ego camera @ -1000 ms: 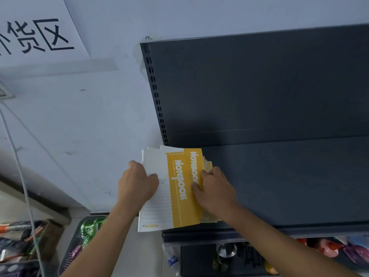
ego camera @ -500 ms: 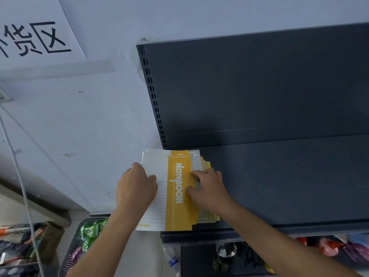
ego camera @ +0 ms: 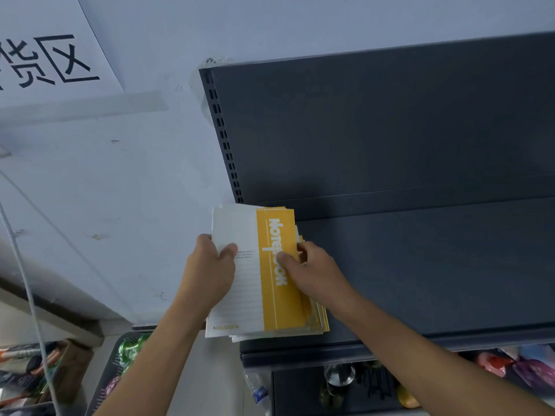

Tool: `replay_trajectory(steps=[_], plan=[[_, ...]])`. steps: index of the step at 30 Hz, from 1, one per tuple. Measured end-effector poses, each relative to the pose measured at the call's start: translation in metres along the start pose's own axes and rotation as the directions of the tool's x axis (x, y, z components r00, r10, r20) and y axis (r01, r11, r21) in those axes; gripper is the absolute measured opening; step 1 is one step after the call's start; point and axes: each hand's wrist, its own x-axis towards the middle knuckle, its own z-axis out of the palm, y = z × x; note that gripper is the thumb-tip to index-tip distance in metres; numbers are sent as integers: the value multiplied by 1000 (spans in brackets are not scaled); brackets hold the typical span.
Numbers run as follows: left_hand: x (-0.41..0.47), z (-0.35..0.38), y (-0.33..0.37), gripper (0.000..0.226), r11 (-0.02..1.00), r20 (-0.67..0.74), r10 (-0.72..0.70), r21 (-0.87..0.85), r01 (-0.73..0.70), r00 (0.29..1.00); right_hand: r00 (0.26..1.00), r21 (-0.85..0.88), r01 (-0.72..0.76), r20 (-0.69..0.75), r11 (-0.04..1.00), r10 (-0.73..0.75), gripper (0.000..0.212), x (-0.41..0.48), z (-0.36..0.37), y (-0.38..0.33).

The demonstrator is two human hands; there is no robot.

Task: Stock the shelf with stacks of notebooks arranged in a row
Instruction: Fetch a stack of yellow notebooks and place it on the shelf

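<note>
A stack of white and yellow notebooks (ego camera: 258, 307) lies at the left end of the dark grey shelf (ego camera: 420, 271), its left part hanging past the shelf's edge. My left hand (ego camera: 210, 271) grips the stack's left side, thumb on the top cover. My right hand (ego camera: 312, 271) holds the right side, thumb pressed on the yellow band, fingers curled around the edge. The lower notebooks are slightly fanned out at the bottom right.
The shelf's back panel (ego camera: 375, 130) rises behind, with a slotted upright (ego camera: 223, 136) at its left. A white wall (ego camera: 105, 190) with a printed sign (ego camera: 45, 61) lies to the left. Below are a basket of goods (ego camera: 120, 364) and a lower shelf with colourful packets (ego camera: 516, 367).
The fanned stack has been squared up and straightened. My right hand has shifted from the top cover toward the stack's right edge; my left hand keeps its grip.
</note>
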Motion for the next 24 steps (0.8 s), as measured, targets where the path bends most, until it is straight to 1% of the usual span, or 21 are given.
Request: replay_trajectory(steps=[2, 3, 5, 7, 9, 12, 16, 19, 24], plan=[[1, 4, 4, 34, 999, 5, 26, 33, -26, 1000, 998, 53, 38, -44, 998, -36, 37, -2, -5, 1], [1, 7, 6, 35, 995, 29, 48, 81, -50, 998, 997, 64, 49, -69, 997, -44, 38, -3, -7, 2], [1, 12, 10, 34, 965, 94, 94, 236, -114, 991, 992, 36, 51, -118, 998, -46, 37, -5, -12, 3], [0, 16, 12, 32, 921, 116, 142, 348, -174, 983, 987, 4, 33, -160, 999, -32, 36, -8, -19, 5], [-4, 20, 17, 32, 920, 94, 183, 334, -204, 979, 982, -22, 6, -187, 1000, -10, 31, -12, -28, 6], [-7, 31, 24, 40, 933, 58, 235, 266, -242, 970, 973, -43, -22, -232, 999, 12, 19, -18, -41, 12], [-7, 54, 31, 46, 923, 117, 292, 227, -311, 949, 962, -51, -52, -272, 997, 37, 11, -29, -58, 22], [-12, 72, 40, 49, 921, 174, 305, 198, -337, 936, 949, -72, -80, -311, 994, 54, 8, -41, -75, 30], [-32, 105, 66, 47, 867, 253, 398, 210, -452, 882, 916, -119, -127, -394, 985, 71, 8, -69, -113, 46]])
